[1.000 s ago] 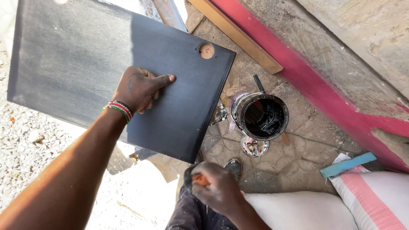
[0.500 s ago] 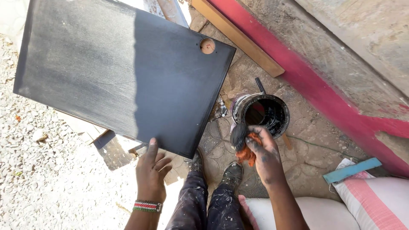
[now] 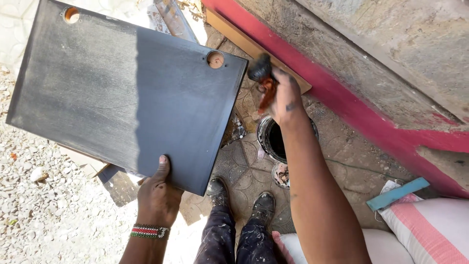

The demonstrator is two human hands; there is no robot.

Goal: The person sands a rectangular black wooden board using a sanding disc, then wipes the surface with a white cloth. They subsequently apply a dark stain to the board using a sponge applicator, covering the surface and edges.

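Note:
A large black-painted board (image 3: 122,93) with round holes near its corners lies tilted in front of me. My left hand (image 3: 157,193), with a beaded wristband, grips the board's near edge, thumb on top. My right hand (image 3: 281,95) is raised beside the board's right corner and holds a paintbrush (image 3: 261,73) with a reddish handle and black bristles. Below that hand stands an open tin of black paint (image 3: 273,139), partly hidden by my forearm.
My paint-spattered shoes (image 3: 239,198) stand on patterned paving. A tin lid (image 3: 281,174) lies by the tin. A red-painted wall base (image 3: 351,102) and a wooden strip (image 3: 234,36) run along the right. A white and pink sack (image 3: 425,230) and a blue strip (image 3: 398,194) lie at lower right. Gravel covers the left.
My right hand has lifted the brush out of the paint tin up to the board's right corner. My left hand has stayed gripping the board's near edge.

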